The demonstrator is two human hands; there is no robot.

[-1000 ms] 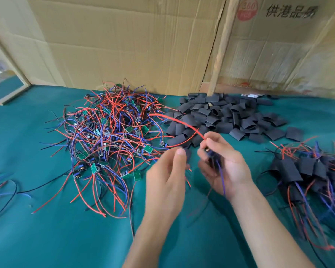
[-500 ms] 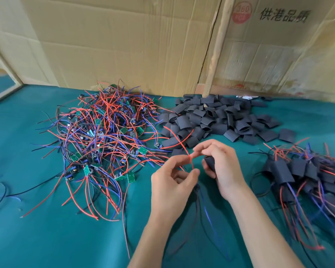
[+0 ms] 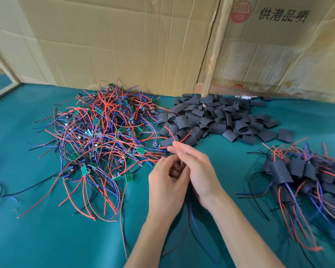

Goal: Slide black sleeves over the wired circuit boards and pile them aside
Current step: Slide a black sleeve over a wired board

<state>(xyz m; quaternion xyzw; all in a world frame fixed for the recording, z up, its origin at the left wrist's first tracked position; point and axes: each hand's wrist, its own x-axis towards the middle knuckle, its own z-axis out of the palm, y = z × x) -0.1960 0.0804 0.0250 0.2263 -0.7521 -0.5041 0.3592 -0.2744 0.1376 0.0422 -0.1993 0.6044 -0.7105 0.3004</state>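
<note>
Two hands meet | our left hand (image 3: pixel 167 187) and right hand (image 3: pixel 198 171) curl fingers round one red wire (image 3: pixel 174 139), steadying it for sleeving.

Teal table cloth (image 3: pixel 46 238), creased cardboard sheets (image 3: pixel 124 41) behind, upright wooden strip (image 3: pixel 214 55) between them

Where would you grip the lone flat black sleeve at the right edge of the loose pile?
Pinch the lone sleeve across its near right corner, coming from the right: it lies flat and apart, with bare cloth beside it.
</note>
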